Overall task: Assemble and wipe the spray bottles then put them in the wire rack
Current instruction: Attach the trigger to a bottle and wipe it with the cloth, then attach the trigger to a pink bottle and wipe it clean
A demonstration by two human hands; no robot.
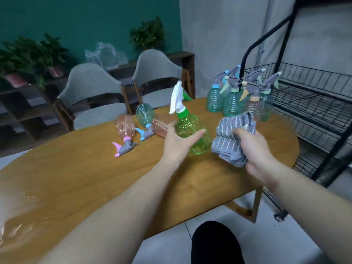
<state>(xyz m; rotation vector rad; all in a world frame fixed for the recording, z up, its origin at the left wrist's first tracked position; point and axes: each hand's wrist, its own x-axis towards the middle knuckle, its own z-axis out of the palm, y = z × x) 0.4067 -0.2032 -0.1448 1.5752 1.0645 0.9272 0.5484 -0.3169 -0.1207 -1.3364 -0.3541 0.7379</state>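
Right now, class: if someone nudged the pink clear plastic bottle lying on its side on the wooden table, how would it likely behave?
The pink clear plastic bottle would probably roll, since it lies on its rounded, ribbed side on the smooth wooden table. It looks empty and thin-walled, so likely light and easily shifted. Its pink and grey trigger head sticks out and may make it swing round rather than roll straight.

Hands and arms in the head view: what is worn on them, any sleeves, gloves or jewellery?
Both hands, left and right, are bare with no gloves. Both forearms are uncovered as far as the frame shows, with no sleeves in view. No watch, bracelet or ring is visible on either wrist or on the fingers that show.
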